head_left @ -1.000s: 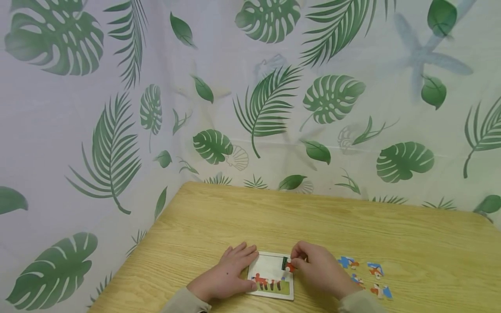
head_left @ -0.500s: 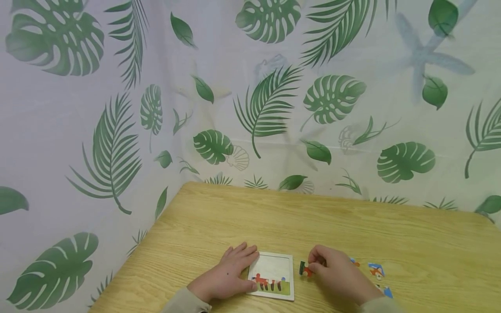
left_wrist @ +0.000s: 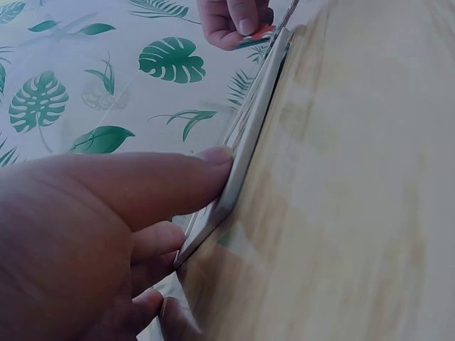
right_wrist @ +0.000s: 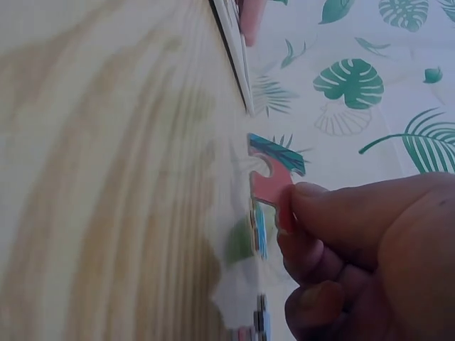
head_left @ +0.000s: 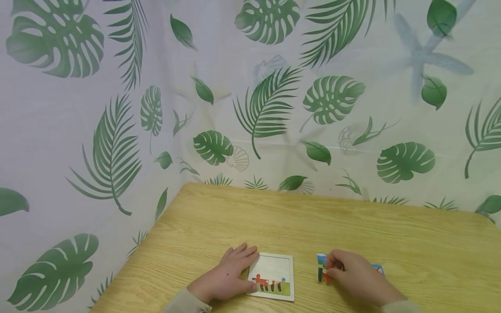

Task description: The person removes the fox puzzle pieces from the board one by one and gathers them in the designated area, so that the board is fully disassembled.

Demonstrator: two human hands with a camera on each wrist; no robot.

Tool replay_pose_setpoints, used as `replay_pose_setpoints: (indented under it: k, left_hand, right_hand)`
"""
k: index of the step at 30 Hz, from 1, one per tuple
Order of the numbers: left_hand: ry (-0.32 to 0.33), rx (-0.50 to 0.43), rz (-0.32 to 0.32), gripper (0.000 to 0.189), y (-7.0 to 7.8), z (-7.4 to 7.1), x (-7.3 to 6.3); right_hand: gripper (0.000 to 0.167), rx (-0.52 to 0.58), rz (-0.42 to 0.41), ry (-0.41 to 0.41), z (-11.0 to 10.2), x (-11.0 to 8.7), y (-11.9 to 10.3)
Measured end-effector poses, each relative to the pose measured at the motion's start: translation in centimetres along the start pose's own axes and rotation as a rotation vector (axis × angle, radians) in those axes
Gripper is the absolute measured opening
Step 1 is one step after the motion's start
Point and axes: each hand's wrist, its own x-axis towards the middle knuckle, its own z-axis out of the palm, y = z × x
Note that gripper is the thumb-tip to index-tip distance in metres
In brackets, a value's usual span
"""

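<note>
My left hand (head_left: 228,276) lies with straight fingers along the left side of a white puzzle tray (head_left: 272,264); its thumb presses on the rim (left_wrist: 245,167). Assembled puzzle pieces (head_left: 274,288) fill the tray's lower part, showing red, dark stripes and green; its upper part is bare white. To the right of the tray, my right hand (head_left: 356,276) pinches a red and dark-green puzzle piece (right_wrist: 274,181) between thumb and fingertips, above the table. Just behind that piece is a loose blue and green puzzle piece (head_left: 322,258).
Another loose puzzle piece (head_left: 378,268) shows partly behind my right hand; other loose pieces are hidden by it. The wood-grain table (head_left: 235,213) runs back to a leaf-patterned curtain (head_left: 270,156).
My right hand has moved right with the red and dark-green puzzle piece, from over the tray's right side to beside the loose pieces. My left hand has stayed put on the tray.
</note>
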Motion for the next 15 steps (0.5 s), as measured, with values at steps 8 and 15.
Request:
replay_pose_setpoints:
  k: [8,15]
  left_hand:
    - [-0.008,-0.02,0.002,0.08,0.1,-0.1,0.2]
    - [-0.006,-0.012,-0.016,0.082,-0.2,0.2,0.2]
  right_hand:
    - [0.011,-0.023,0.042,-0.016,-0.4,-0.4,1.1]
    - [0.011,-0.042,-0.008,-0.03,-0.1,-0.5,1.5]
